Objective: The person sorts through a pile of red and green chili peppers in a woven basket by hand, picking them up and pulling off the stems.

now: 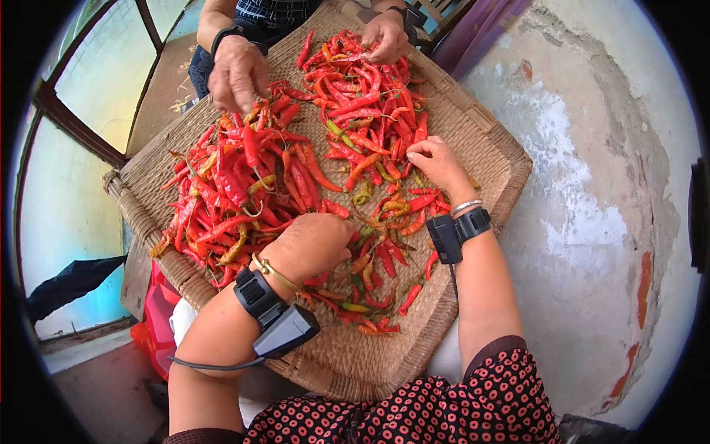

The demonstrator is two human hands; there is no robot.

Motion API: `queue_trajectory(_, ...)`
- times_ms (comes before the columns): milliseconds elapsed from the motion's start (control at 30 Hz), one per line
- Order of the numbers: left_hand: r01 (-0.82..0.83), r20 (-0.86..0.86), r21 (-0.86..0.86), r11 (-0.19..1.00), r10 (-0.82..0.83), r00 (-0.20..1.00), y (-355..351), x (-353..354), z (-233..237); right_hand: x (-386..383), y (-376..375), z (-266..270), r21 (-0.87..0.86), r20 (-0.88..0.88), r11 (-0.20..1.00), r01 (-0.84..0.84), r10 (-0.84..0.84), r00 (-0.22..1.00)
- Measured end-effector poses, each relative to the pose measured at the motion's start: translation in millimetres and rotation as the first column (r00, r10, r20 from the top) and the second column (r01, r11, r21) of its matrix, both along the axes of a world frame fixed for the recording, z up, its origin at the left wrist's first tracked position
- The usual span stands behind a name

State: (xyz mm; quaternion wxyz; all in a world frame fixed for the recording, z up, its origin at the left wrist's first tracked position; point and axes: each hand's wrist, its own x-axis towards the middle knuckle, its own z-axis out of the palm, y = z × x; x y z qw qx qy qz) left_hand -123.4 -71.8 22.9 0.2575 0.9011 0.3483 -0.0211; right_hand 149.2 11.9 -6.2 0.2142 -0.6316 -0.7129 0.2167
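Observation:
A woven tray bears red, orange and green chili peppers. The larger pile of peppers lies on its left side, another pile at the upper middle, and scattered smaller ones nearer to me. My left hand, with a gold bangle at the wrist, is at the lower right edge of the left pile; its fingers are turned down and mostly hidden. My right hand is at the lower right of the upper pile, thumb and fingertips pressed together; anything between them is too small to make out.
Across the tray, another person's hand reaches over the left pile and their other hand is at the upper pile. A red plastic bag is at the lower left. Windows stand left, a worn wall right.

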Motion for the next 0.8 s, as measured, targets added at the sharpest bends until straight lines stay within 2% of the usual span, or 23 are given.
queue_trajectory(33,-0.001,-0.007,-0.004,1.000,0.000,1.000,0,0,0,-2,0,-5,-0.001,-0.002,1.000,0.000,0.000,1.000)
queue_trajectory(100,0.003,-0.005,0.000,1.000,-0.003,1.000,0,-1,0,-8,2,-14,0.133,-0.357,0.988,0.076,-0.024,0.934)
queue_trajectory(133,0.009,0.000,0.003,1.000,-0.009,1.000,0,-1,-1,-11,2,-15,0.130,-0.359,0.989,0.076,-0.025,0.933)
queue_trajectory(200,0.011,-0.007,-0.003,1.000,-0.011,1.000,-1,-1,-1,-14,5,-15,-0.073,-0.637,0.978,0.197,-0.198,0.745)
queue_trajectory(233,0.012,-0.013,-0.007,1.000,-0.012,1.000,0,-1,0,-11,8,-15,-0.075,-0.638,0.978,0.195,-0.198,0.744)
queue_trajectory(300,0.010,-0.012,0.002,1.000,-0.010,1.000,0,-2,-1,1,13,-15,0.094,-0.590,0.916,0.389,-0.264,0.763)
queue_trajectory(333,0.010,-0.007,0.012,1.000,-0.010,1.000,0,-2,0,0,9,-1,0.247,-0.485,0.882,0.400,-0.245,0.840)
queue_trajectory(500,-0.015,-0.050,0.025,1.000,0.016,0.999,3,-3,7,-29,-14,46,0.382,-0.403,0.880,0.283,-0.117,0.908)
queue_trajectory(533,-0.044,-0.046,0.058,0.997,0.046,0.998,3,-4,6,-34,-11,47,0.550,-0.192,0.832,0.078,0.035,0.981)
queue_trajectory(567,-0.040,-0.049,0.057,0.998,0.043,0.998,3,-4,5,-38,-10,47,0.657,0.047,0.739,-0.148,0.156,0.987)
queue_trajectory(600,-0.041,-0.041,0.073,0.997,0.044,0.998,2,-5,4,-39,-11,42,0.656,0.044,0.741,-0.144,0.153,0.987)
queue_trajectory(700,-0.046,-0.032,0.091,0.995,0.049,0.998,1,-6,4,-39,-14,35,0.573,0.107,0.786,-0.233,0.210,0.972)
queue_trajectory(733,-0.050,-0.030,0.094,0.994,0.053,0.998,0,-7,3,-37,-20,45,0.194,0.066,0.956,-0.221,0.212,0.975)
queue_trajectory(767,-0.051,-0.028,0.091,0.995,0.053,0.998,0,-7,4,-34,-24,51,-0.221,0.028,0.957,-0.186,0.196,0.980)
queue_trajectory(800,-0.045,-0.042,0.097,0.994,0.050,0.998,0,-7,7,-31,-26,53,-0.304,0.143,0.925,-0.228,0.281,0.949)
